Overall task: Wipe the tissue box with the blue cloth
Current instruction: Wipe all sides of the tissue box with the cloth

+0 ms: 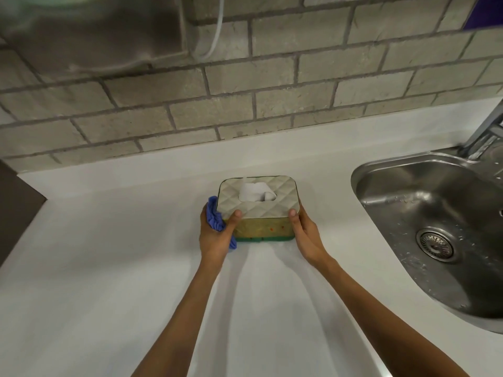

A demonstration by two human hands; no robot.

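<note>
Left hand (215,235) presses a bunched blue cloth (216,219) against the left end of a rectangular tissue box (258,210) with quilted pale lid and green base, standing on the white table (109,254). Right hand (306,235) clasps the box's right end. Farther right, a stainless-steel sink (435,227).
</note>
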